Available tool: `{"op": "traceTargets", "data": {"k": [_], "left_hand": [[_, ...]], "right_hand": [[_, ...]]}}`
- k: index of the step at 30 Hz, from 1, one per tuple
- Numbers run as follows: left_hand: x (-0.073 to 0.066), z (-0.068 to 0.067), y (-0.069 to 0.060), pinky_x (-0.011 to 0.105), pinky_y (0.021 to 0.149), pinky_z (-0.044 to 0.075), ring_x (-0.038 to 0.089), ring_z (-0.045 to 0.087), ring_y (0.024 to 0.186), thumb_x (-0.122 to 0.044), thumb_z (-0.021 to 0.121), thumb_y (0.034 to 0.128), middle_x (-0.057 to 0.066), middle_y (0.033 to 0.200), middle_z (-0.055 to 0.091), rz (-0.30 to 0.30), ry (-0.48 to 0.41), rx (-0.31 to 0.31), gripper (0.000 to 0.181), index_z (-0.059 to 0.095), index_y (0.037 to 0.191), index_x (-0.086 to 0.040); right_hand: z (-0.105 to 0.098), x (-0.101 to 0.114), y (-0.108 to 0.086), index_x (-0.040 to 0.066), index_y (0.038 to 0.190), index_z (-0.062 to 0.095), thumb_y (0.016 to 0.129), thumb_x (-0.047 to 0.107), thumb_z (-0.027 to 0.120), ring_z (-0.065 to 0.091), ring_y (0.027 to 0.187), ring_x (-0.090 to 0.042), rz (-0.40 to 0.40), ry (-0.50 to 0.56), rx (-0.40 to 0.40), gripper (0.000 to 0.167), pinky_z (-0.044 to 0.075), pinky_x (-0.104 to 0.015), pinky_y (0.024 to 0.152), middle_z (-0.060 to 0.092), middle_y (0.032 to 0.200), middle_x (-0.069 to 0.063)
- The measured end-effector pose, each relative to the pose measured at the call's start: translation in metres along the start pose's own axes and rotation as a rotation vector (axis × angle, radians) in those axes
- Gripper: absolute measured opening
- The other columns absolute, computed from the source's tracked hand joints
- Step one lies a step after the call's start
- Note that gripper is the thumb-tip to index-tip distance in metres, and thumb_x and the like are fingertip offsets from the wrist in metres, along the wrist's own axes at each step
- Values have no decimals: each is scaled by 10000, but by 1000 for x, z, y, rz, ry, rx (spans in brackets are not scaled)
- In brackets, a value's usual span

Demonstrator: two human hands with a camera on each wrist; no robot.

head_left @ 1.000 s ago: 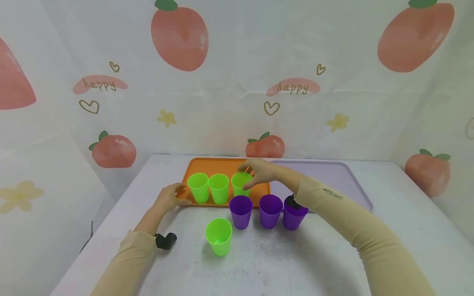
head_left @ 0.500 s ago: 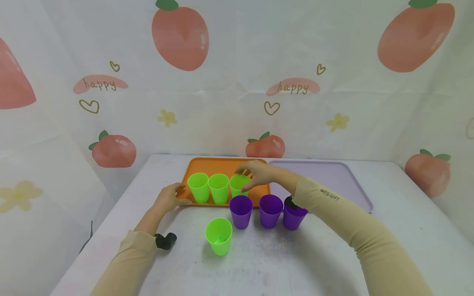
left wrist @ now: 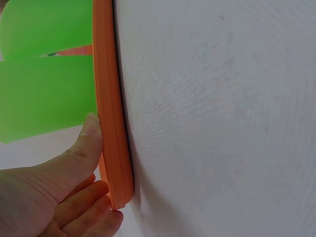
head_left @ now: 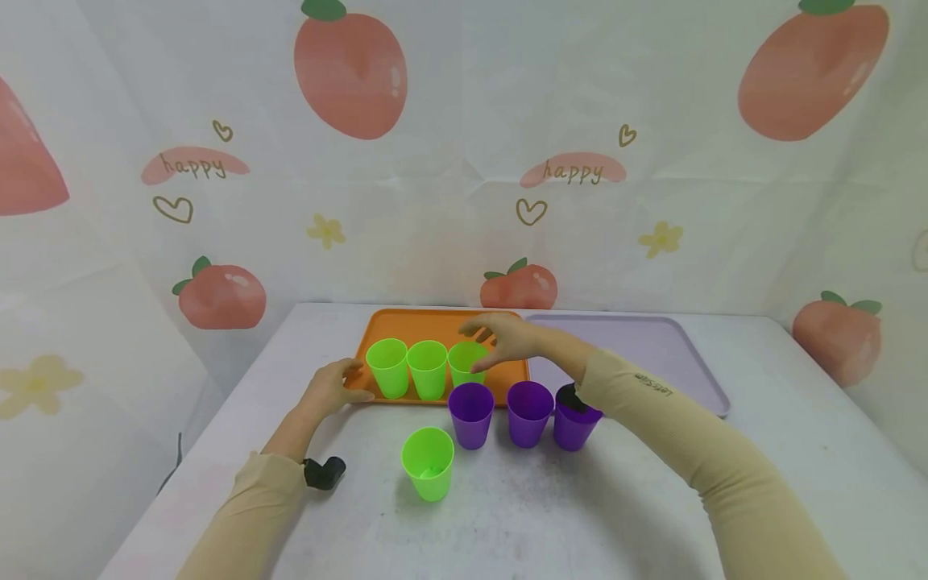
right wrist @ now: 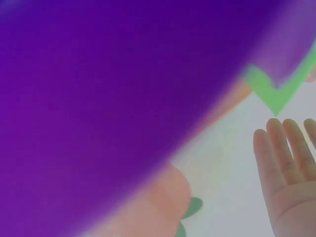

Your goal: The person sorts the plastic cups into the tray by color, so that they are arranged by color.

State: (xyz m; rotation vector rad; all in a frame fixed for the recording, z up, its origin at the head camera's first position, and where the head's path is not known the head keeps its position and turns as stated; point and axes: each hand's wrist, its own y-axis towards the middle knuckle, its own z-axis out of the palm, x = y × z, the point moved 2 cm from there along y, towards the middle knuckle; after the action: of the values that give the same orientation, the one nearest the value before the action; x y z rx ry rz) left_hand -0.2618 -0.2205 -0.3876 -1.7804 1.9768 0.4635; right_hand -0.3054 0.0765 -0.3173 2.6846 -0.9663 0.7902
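My left hand [head_left: 329, 389] holds the front left corner of the orange tray [head_left: 435, 324]; in the left wrist view its thumb [left wrist: 81, 153] lies on the rim, with curled fingers at the corner. On the tray's front part, three green cups stand upright in a row: left [head_left: 390, 374], middle [head_left: 428, 374] and right [head_left: 464, 364]. Over the right cup is my right hand [head_left: 506, 337], its thumb and fingers spread and partly hiding it. The right wrist view shows those fingers straight, apart from a green rim [right wrist: 276, 101]; a purple cup [right wrist: 89, 108] fills much of that view.
Three purple cups [head_left: 471, 415] [head_left: 528, 416] [head_left: 571, 431] stand on the white table in front of the trays, the rightmost partly under my right wrist. Nearer me stands another green cup [head_left: 429, 467]. A lilac tray [head_left: 638, 346] adjoins the orange one. A printed curtain hangs behind.
The right green cup has shifted slightly left, closer to the middle one, along with my right hand. My left hand stays at the tray corner.
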Motion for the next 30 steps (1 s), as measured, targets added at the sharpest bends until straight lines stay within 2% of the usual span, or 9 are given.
{"op": "traceTargets", "data": {"k": [11, 16, 21, 24, 30], "left_hand": [[0, -1, 0, 541, 1026, 401, 460, 470, 1192, -184, 754, 770, 291, 1268, 540, 13, 3, -2, 656, 464, 1285, 99], [1, -1, 1, 544, 1030, 397, 459, 465, 1202, -190, 754, 771, 288, 1273, 539, 8, -2, -3, 649, 469, 1282, 94], [1, -1, -1, 548, 1029, 395, 462, 466, 1199, -183, 759, 764, 288, 1261, 550, 19, -6, -12, 636, 484, 1267, 92], [0, -1, -1, 549, 1027, 395, 464, 467, 1196, -184, 761, 762, 289, 1257, 551, 21, -4, -13, 635, 487, 1265, 91], [0, -1, -1, 546, 1030, 394, 464, 465, 1199, -177, 751, 772, 296, 1266, 538, 18, -2, -13, 617, 489, 1260, 95]], "right_hand": [[-19, 18, -21, 26, 1223, 565, 774, 157, 752, 625, 1077, -292, -96, 131, -183, 503, 531, -441, 923, 623, 1212, -141], [-22, 28, -36, 37, 1229, 563, 797, 153, 730, 612, 1095, -289, -90, 189, -201, 477, 519, -438, 945, 619, 1217, -126], [-19, 34, -51, 51, 1229, 566, 815, 168, 715, 614, 1096, -274, -82, 190, -206, 455, 529, -378, 941, 614, 1232, -102], [-15, 35, -58, 52, 1225, 569, 827, 167, 703, 616, 1091, -264, -85, 202, -214, 436, 531, -387, 935, 614, 1230, -101], [-8, 36, -70, -6, 1208, 566, 856, 124, 661, 635, 1061, -285, -98, 253, -244, 387, 548, -340, 902, 611, 1206, -184]]}}
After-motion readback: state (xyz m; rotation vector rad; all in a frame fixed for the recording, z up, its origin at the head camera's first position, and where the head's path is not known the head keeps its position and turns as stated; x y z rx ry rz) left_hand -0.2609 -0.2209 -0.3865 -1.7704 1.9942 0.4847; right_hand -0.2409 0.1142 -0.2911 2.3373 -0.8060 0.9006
